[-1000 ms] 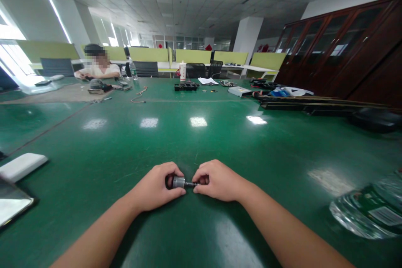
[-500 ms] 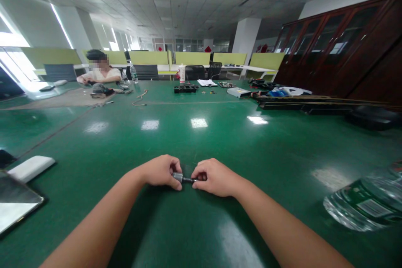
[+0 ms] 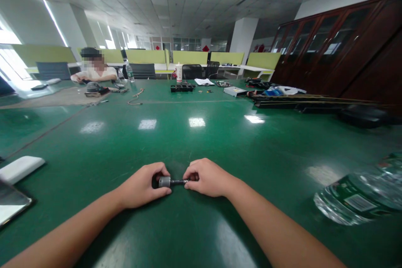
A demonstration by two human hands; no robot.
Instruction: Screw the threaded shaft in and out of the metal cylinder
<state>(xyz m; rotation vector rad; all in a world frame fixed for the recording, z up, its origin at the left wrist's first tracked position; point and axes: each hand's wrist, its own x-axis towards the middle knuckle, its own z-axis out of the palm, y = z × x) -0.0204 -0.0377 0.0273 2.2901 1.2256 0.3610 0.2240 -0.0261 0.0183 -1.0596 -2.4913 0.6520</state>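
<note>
A small metal part with a grey cylindrical head [image 3: 165,181] and a thin dark shaft [image 3: 177,182] lies level between my hands, just over the green table [image 3: 176,138]. My left hand [image 3: 146,185] is curled around the cylindrical head, thumb below and fingers above. The far end of the shaft sits between the thumb and fingertips of my right hand [image 3: 207,178], which are pinched together. Its very tip is hidden by those fingers.
A water bottle [image 3: 358,201] lies at the right; a white object [image 3: 23,168] and a tablet-like device [image 3: 14,203] are at the left. Farther back are a black part [image 3: 182,87], a cord [image 3: 135,98], long dark strips [image 3: 282,102] and a seated person [image 3: 96,71].
My left hand has moved left and its fingers have spread a little, showing more of the cylindrical head. The right hand keeps its pinch. The whole view has shifted slightly.
</note>
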